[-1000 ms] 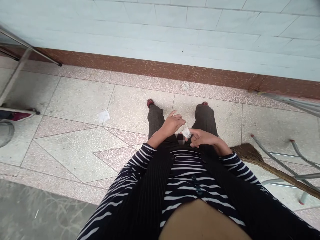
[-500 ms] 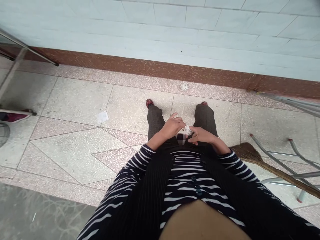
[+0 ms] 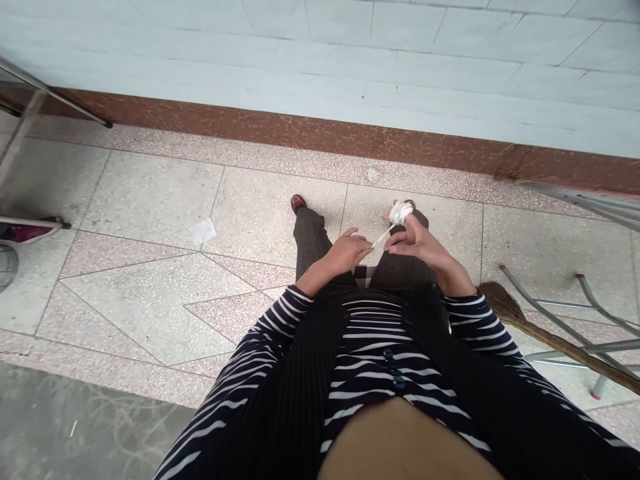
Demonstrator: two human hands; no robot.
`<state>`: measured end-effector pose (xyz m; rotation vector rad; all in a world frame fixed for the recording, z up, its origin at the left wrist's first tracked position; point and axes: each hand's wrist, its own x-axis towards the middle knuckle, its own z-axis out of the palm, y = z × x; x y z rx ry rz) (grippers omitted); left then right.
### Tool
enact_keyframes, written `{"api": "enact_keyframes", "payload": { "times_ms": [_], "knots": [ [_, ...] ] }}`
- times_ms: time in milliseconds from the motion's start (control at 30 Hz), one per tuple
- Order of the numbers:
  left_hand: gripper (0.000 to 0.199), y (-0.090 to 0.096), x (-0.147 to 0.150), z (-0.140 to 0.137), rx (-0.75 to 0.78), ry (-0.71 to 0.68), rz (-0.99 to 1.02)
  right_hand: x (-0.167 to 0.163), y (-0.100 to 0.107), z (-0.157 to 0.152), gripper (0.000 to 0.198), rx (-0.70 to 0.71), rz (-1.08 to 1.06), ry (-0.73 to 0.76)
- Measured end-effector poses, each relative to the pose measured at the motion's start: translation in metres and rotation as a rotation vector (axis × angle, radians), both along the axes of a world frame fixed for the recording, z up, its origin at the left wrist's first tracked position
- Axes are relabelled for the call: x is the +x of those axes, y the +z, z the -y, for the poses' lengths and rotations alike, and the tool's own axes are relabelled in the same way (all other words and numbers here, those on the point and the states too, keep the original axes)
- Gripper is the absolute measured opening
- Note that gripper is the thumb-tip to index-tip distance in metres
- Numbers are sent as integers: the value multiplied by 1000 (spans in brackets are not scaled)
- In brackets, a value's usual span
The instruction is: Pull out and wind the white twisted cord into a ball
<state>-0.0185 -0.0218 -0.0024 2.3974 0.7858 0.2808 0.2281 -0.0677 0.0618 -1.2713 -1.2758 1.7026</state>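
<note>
Floor of pale speckled tile [image 3: 150, 187]: to our left we see a thin white square sheet [image 3: 204, 231] lying flat.
Left hand [image 3: 347, 253]: our fingers pinch a straight strand of thin white string [image 3: 381, 238].
Coil of loose whitish cord [image 3: 373, 175]: on the floor near the reddish-brown skirting [image 3: 280, 123].
Right hand [image 3: 423, 248]: our fingers stand spread, the string's wound white bundle [image 3: 401, 213] looped around some of them.
Broom of brown straw [image 3: 501, 301]: beside our right sleeve, near grey metal legs with red tips [image 3: 535, 305].

There's white string [image 3: 401, 213] bundled about the fingers of our right hand [image 3: 423, 243], one strand [image 3: 383, 236] stretched across to our left hand [image 3: 347, 254], pinched at the fingertips! Beyond, we spot a loose white coil [image 3: 373, 175] on the floor [image 3: 265, 200], a broom [image 3: 501, 304] off to our right.
</note>
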Motion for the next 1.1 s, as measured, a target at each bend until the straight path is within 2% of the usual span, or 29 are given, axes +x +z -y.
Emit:
{"api": "enact_keyframes", "payload": {
  "times_ms": [67,133,200,267,367,433,500,567,633,667,700,767,833,900,967,1033,1100],
  "knots": [
    [33,11,-4,5,77,6,6,-3,-17,2,90,-87,279,93],
    [31,17,-7,3,134,41,8,-8,-27,10,72,-190,383,290],
    [28,14,-8,-4,117,55,18,-12,-25,22,60,-250,219,467],
    [26,4,-8,-11,39,75,30,-12,-13,31,61,-255,-82,521],
    [27,-11,-3,-12,-82,130,37,-3,9,29,74,-160,-354,367],
    [27,-16,0,-5,-122,117,21,3,12,18,83,-53,-345,181],
    [27,-14,2,4,-127,60,0,6,3,5,90,11,-199,17],
    [27,-9,0,9,-104,11,3,3,-13,-3,86,-25,79,-31],
    [27,-2,-4,7,-62,9,33,-5,-30,-1,71,-115,351,64],
    [26,0,-7,3,-43,21,50,-9,-35,3,62,-162,412,150],
    [26,2,-9,-2,-33,37,65,-13,-38,9,55,-201,398,240],
    [25,2,-11,-12,-49,74,94,-18,-35,22,53,-248,177,356],
    [27,-1,-9,-20,-112,110,134,-16,-24,29,62,-245,-108,354],
    [28,-6,-3,-23,-174,144,159,-10,-10,27,74,-202,-307,283],
    [26,-12,4,-21,-190,159,128,-3,0,17,89,-143,-399,178],
    [25,-16,9,-18,-169,141,62,2,4,4,100,-81,-397,33],
    [25,-18,10,-15,-138,99,14,5,-1,-8,104,-29,-316,-100]
  ]
}}
